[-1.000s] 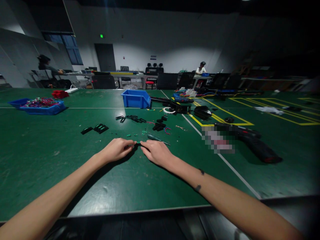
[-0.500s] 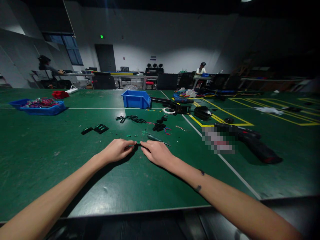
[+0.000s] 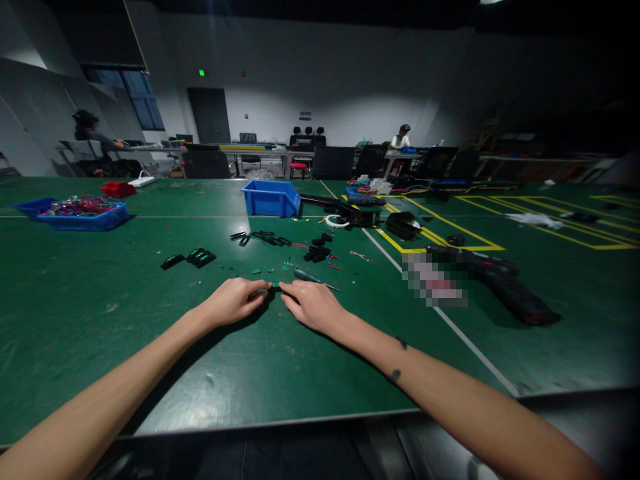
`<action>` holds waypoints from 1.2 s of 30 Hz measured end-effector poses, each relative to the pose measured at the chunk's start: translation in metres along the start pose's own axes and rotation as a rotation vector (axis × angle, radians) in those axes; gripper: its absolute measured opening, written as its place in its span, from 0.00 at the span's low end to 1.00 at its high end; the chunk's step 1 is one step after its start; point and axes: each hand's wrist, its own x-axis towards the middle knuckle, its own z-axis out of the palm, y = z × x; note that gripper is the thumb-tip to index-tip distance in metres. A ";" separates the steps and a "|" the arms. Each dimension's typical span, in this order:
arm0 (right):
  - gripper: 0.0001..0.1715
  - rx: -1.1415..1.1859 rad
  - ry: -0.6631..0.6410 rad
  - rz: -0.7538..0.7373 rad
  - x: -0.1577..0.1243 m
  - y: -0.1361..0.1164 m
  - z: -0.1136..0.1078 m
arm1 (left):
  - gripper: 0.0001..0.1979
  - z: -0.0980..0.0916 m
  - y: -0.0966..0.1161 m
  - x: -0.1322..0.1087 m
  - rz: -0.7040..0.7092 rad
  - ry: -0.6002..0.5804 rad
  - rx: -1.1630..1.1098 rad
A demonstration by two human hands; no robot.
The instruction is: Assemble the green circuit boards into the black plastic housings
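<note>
Between my fingertips, low over the green table point(image 3: 240, 373), is a small green circuit board point(image 3: 276, 285). My left hand point(image 3: 235, 298) has its finger and thumb closed at the board's left end. At the right end, the closed fingers of my right hand point(image 3: 313, 303) meet it. Just beyond my right hand lies a screwdriver point(image 3: 309, 275). Tiny green boards point(image 3: 257, 271) are scattered in front of my fingers. Farther left are black cases with green boards in them point(image 3: 201, 257). Several black frames point(image 3: 267, 237) and black parts with wires point(image 3: 317, 250) lie beyond.
A blue bin point(image 3: 270, 199) stands ahead, and a blue tray of coloured parts point(image 3: 83, 212) is at the left. On the right rests a black pistol-grip tool point(image 3: 505, 283) beside a pixelated patch. A white ring point(image 3: 337, 221) lies mid-table. Two people sit at far tables.
The whole view has shifted very slightly. Both hands keep their places at the small green circuit board.
</note>
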 end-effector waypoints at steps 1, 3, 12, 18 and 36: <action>0.21 0.000 -0.002 0.001 0.000 0.000 0.000 | 0.17 0.000 0.000 0.000 0.000 0.001 -0.002; 0.21 0.003 -0.006 0.003 0.000 0.000 0.000 | 0.16 -0.001 0.001 0.000 0.000 0.001 -0.009; 0.22 0.007 0.003 0.003 0.000 0.001 0.001 | 0.16 -0.002 0.003 0.000 -0.001 0.000 -0.027; 0.22 0.012 -0.006 0.010 0.000 0.000 0.000 | 0.15 -0.003 0.003 0.000 0.010 0.005 -0.027; 0.23 0.022 -0.015 0.013 0.000 0.001 0.001 | 0.15 -0.003 0.003 0.001 0.015 0.003 -0.030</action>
